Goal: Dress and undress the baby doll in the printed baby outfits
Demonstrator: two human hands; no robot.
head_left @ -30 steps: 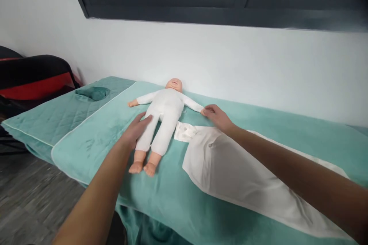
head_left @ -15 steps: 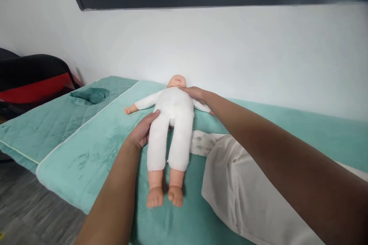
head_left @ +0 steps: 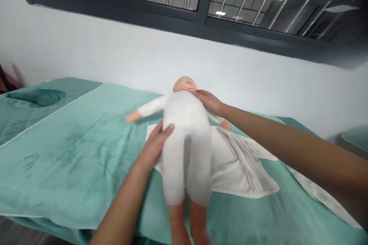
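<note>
From my feed, a barred, dark-framed window [head_left: 201,26] tops a white wall [head_left: 115,49], with a green padded bed [head_left: 71,160] beneath. The baby doll [head_left: 186,118], in white, is face up over the bed, above a white cloth garment [head_left: 230,160]. I see the left hand [head_left: 156,143] curled at the doll's hip, thumb on top, other fingers partly hidden. The right hand [head_left: 209,101] lies at its neck and shoulder; whether those fingers grip, I can't tell.

L hand [head_left: 155,147] & R hand [head_left: 209,101] hold doll [head_left: 186,115] above wht garment [head_left: 238,164].
</note>
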